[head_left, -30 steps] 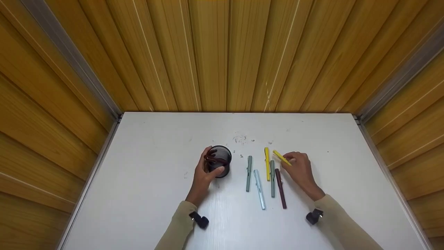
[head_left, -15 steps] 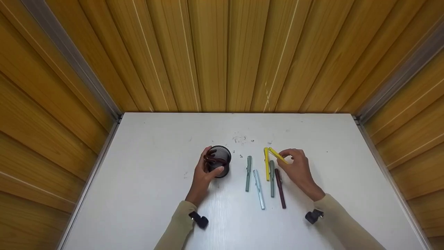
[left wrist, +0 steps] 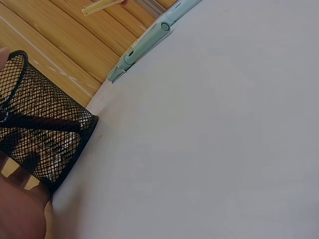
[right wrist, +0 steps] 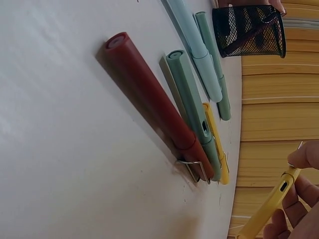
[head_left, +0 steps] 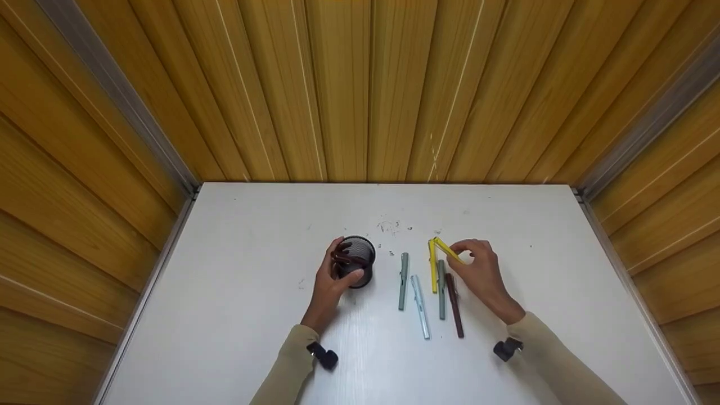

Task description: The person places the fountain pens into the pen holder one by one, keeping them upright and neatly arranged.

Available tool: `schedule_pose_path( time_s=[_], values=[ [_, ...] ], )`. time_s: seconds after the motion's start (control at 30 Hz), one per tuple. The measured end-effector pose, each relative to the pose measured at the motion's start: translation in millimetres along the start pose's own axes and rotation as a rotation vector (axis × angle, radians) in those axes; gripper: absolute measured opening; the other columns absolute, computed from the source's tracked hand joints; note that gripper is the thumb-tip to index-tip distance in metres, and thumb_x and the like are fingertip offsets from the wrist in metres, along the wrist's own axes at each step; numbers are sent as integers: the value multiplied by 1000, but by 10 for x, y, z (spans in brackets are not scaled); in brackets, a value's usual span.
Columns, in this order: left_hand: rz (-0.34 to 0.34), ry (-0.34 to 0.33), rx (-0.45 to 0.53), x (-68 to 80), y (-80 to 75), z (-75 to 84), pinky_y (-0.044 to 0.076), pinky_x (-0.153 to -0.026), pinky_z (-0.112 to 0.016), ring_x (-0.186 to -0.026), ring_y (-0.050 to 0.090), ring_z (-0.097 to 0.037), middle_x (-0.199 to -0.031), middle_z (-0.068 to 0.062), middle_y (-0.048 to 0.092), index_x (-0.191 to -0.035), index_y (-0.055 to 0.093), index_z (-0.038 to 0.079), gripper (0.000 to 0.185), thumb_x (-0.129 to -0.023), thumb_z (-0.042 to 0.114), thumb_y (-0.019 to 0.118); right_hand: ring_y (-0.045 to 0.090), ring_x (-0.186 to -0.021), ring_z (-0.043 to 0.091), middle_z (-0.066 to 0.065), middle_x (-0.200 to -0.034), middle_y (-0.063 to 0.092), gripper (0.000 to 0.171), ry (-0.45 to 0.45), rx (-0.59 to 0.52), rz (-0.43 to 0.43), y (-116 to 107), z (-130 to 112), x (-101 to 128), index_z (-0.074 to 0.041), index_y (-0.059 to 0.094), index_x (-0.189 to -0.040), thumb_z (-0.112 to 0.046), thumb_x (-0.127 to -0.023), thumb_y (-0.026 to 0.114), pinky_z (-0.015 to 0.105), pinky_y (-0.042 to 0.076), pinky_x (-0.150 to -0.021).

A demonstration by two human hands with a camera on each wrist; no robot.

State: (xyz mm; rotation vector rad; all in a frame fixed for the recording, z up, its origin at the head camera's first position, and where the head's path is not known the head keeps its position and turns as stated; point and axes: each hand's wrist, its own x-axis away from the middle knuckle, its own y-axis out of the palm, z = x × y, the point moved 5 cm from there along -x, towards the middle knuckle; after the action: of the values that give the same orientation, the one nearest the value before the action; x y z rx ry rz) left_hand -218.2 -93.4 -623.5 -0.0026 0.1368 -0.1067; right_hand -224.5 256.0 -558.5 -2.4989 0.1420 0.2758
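Note:
My left hand (head_left: 328,292) grips a black mesh pen holder (left wrist: 55,107), which stands on the table. A dark red pen (left wrist: 47,122) leans inside it, seen through the mesh. On the right, my right hand (head_left: 485,274) pinches a yellow pen (right wrist: 266,209) by its clip end, raised off the table. Its far end overlaps the top of a second yellow pen (head_left: 432,267) in the head view. Beside that one lie a green pen (head_left: 441,292) and a dark red pen (right wrist: 152,97). Nearer the holder are another green pen (head_left: 403,281) and a pale blue pen (head_left: 420,308).
The white table (head_left: 253,242) bears dark smudges (head_left: 388,226) behind the pens. Wood-patterned panels (head_left: 337,90) rise at its back and both sides. A small black camera sits on each wrist.
My right hand has moved slightly left with the yellow pen, bringing its far end to the top of the lying yellow pen. My left hand and the pen holder have stayed still.

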Motion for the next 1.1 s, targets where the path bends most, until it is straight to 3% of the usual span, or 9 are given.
schedule_pose_path(
  time_s=[0.5, 0.77, 1.1],
  values=[
    [8, -5, -11, 9, 27, -29, 30, -130, -49, -158, 43, -27, -169, -5, 45, -171, 37, 34, 88, -97, 29, 85, 56, -116, 29, 15, -113, 72, 18, -28, -16, -3, 2, -50, -28, -1, 76, -115, -4, -98, 81, 54, 45, -103],
    [8, -19, -10, 24, 45, -16, 32, -129, -49, -157, 44, -28, -168, -4, 45, -173, 36, 29, 90, -98, 30, 85, 58, -116, 26, 13, -114, 74, 19, -31, -29, -13, 17, -135, -55, -3, 78, -116, -5, -98, 82, 52, 46, -102],
    [6, 12, -27, 21, 56, 16, 30, -130, -50, -155, 45, -29, -167, -7, 46, -173, 35, 19, 90, -98, 27, 84, 57, -119, 26, 12, -114, 73, 17, -62, -55, -31, 20, -246, -102, -3, 78, -115, -5, -99, 81, 52, 43, -103]
  ],
)
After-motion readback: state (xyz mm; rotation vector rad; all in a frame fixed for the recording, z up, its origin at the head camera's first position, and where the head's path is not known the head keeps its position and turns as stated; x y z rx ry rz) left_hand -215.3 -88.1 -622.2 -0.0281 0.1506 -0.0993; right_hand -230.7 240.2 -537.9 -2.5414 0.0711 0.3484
